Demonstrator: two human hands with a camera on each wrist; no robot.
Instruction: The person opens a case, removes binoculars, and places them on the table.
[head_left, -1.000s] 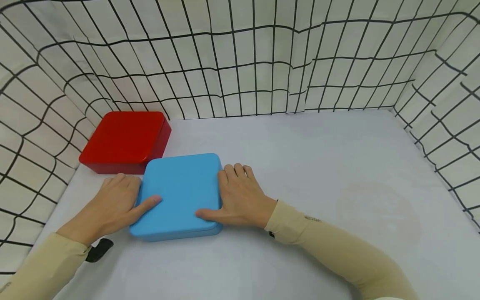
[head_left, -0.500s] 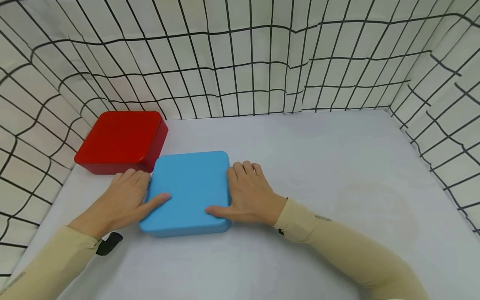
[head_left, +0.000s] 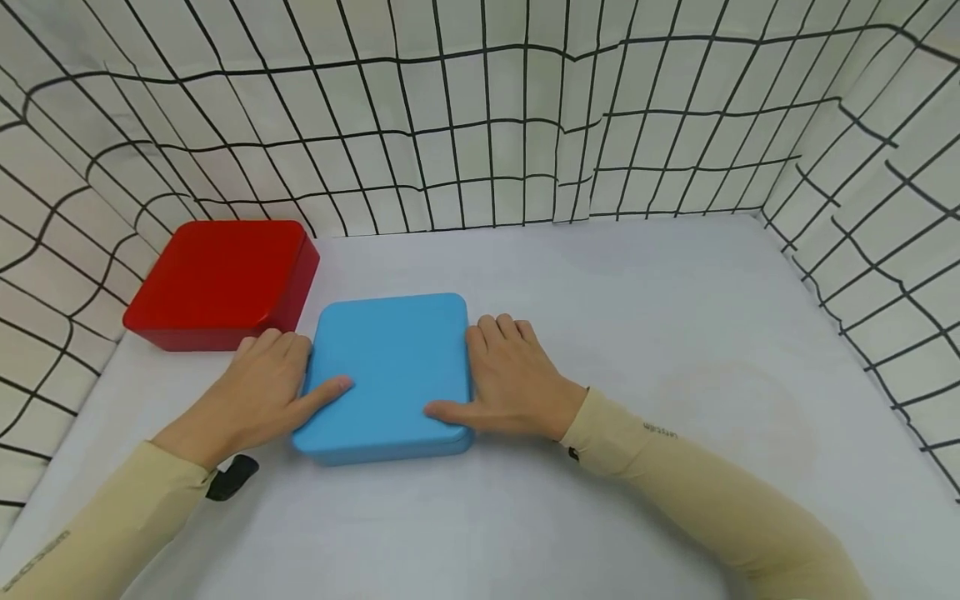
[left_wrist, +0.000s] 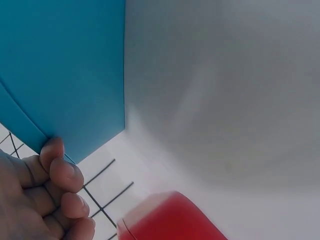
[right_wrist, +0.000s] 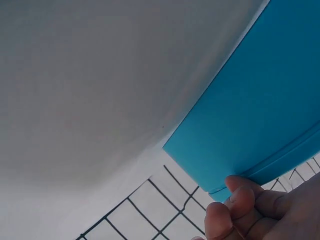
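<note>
A light blue rectangular box [head_left: 390, 367] with rounded corners lies flat on the white table, between both hands. My left hand [head_left: 262, 392] grips its left side, thumb on the top face and fingers curled against the side wall. On the opposite side, my right hand [head_left: 517, 379] holds it the same way, its thumb near the front right corner. In the left wrist view, the fingertips touch the blue box [left_wrist: 65, 70] close to its lid seam. The right wrist view has the fingertips against the blue box [right_wrist: 250, 120] near that seam too.
A red box [head_left: 225, 279] of similar shape stands at the back left, just beyond the left hand. White walls with a black grid [head_left: 487, 117] enclose the table [head_left: 637, 333] at the back and both sides.
Both hands have shifted the blue box to the right, opening a wider gap from the red box. The head view has also turned slightly. The grip looks unchanged.
</note>
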